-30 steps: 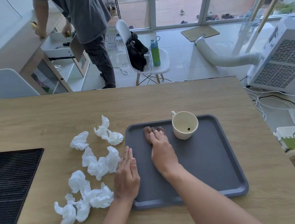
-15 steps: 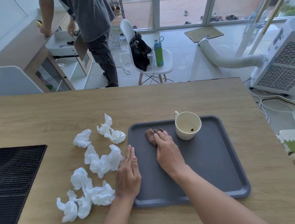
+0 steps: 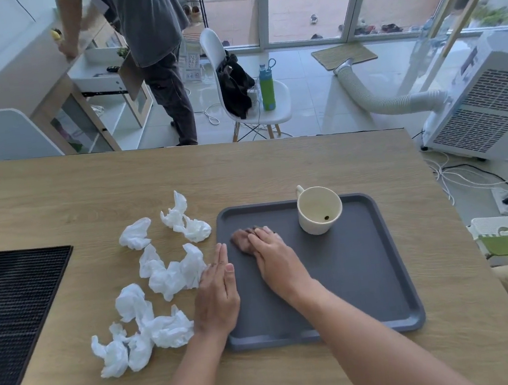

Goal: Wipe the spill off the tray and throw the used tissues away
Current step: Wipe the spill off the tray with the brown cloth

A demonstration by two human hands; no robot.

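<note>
A dark grey tray lies on the wooden table. My right hand presses flat on a brown, soaked tissue in the tray's far left corner. My left hand lies flat, fingers together, on the tray's left rim and holds nothing. Several crumpled white tissues are scattered on the table left of the tray. A cream cup stands upright on the tray's far edge, with a dark spot at its bottom.
A black ribbed mat lies at the table's left edge. Beyond the table stand a person by a cabinet, a white chair with a bag and green bottle, and a white air cooler with hose at right.
My right hand with the brown tissue has slid slightly left and toward me on the tray. My left hand stays at the tray's left rim. The cup has not moved.
</note>
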